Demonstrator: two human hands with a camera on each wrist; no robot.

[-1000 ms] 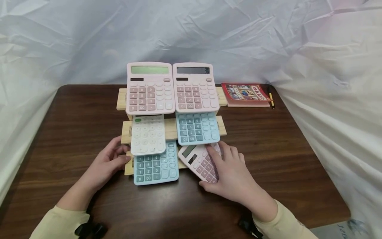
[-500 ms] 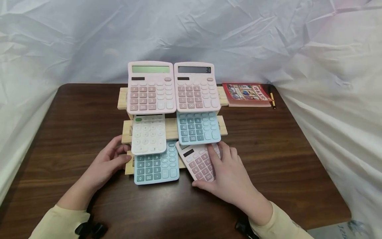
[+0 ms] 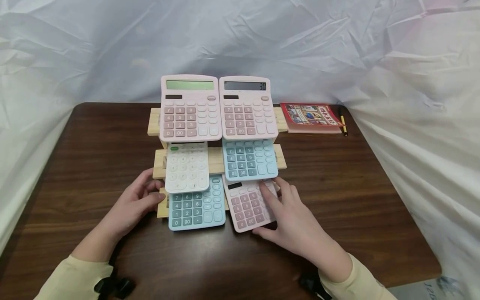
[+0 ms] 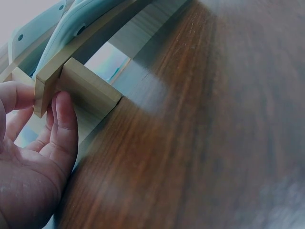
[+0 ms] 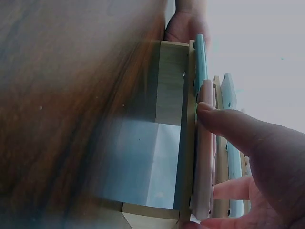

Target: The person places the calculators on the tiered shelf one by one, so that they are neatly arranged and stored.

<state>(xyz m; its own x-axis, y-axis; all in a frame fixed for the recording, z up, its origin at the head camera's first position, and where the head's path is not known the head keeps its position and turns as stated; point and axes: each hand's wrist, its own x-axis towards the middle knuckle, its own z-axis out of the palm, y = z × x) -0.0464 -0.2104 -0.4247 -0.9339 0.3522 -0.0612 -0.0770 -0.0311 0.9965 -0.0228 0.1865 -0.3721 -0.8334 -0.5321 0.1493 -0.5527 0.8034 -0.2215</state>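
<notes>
The left hand steadies the wooden rack at its left end, fingers loosely curled with the tips touching the end block; in the left wrist view the fingers lie against the wood, not clamped round it. On the rack stand 2 pink calculators on the top tier, a white calculator and a blue one on the middle tier, and a blue calculator on the bottom left. At bottom right the pink calculator leans on the lowest tier, a little askew, its lower edge on the surface. The right hand lies on its right side, fingers spread over the keys and thumb at the lower edge, a light grip. The step looks like seating this last calculator; next it needs squaring against the blue one. A red book lies at the far right.
</notes>
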